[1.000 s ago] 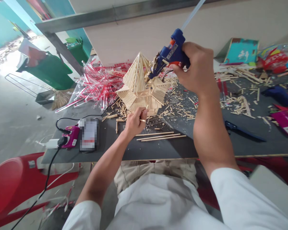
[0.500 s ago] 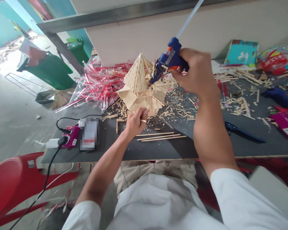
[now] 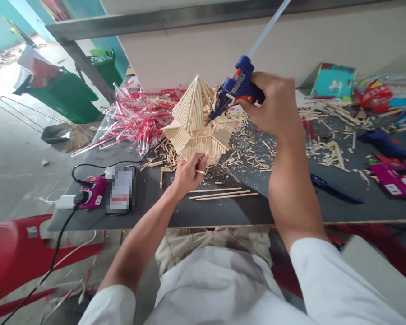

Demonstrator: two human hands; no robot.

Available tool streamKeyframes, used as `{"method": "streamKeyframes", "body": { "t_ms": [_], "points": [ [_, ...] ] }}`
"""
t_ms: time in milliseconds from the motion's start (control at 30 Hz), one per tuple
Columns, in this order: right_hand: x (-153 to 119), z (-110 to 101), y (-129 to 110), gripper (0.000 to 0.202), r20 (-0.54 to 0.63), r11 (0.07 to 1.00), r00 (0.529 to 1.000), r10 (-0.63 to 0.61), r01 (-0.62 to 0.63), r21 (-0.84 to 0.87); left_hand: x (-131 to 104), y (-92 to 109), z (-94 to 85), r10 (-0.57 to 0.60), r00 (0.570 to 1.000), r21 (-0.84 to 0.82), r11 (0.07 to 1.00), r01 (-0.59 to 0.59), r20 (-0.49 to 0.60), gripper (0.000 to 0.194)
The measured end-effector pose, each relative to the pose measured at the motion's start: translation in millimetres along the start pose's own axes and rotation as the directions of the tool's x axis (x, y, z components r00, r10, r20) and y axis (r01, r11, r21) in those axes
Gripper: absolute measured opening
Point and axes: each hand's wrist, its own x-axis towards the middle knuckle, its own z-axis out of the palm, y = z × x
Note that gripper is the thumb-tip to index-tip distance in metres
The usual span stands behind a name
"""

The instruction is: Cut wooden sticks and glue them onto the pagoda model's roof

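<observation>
My right hand (image 3: 274, 101) grips a blue glue gun (image 3: 237, 85), with a clear glue stick (image 3: 269, 28) rising from its back. The nozzle points down at the right side of a model tower (image 3: 194, 110) built from thin wooden sticks, with a pointed roof and flared eaves. At the model's front, my left hand (image 3: 190, 174) is closed around a short wooden stick (image 3: 200, 171). Whether its fingertips also touch the model is hard to see. Three long sticks (image 3: 223, 194) lie on the table just in front.
Cut stick scraps (image 3: 250, 151) litter the dark table (image 3: 155, 212). Red and clear wrappers (image 3: 135, 117) pile up behind at left. A phone (image 3: 121, 189) and a purple power strip (image 3: 94, 192) lie at left; pliers (image 3: 334, 188) and another purple power strip (image 3: 394, 178) at right.
The view has shifted slightly, so most things sit a little further left. Both hands keep their holds, and the glue gun nozzle stays at the model's right side.
</observation>
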Motion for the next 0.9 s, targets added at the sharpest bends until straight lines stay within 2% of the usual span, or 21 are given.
{"method": "streamKeyframes", "body": {
  "t_ms": [500, 900],
  "points": [
    [0.3, 0.9, 0.0, 0.025, 0.013, 1.0, 1.0, 0.016, -0.016, -0.015, 0.3, -0.8, -0.2, 0.011, 1.0, 0.003, 1.0, -0.011, 0.008, 0.014],
    [0.2, 6.5, 6.4, 0.024, -0.038, 1.0, 0.999, 0.014, -0.015, -0.003, 0.7, 1.2, -1.5, 0.009, 1.0, 0.003, 1.0, -0.009, 0.0, 0.016]
  ]
}}
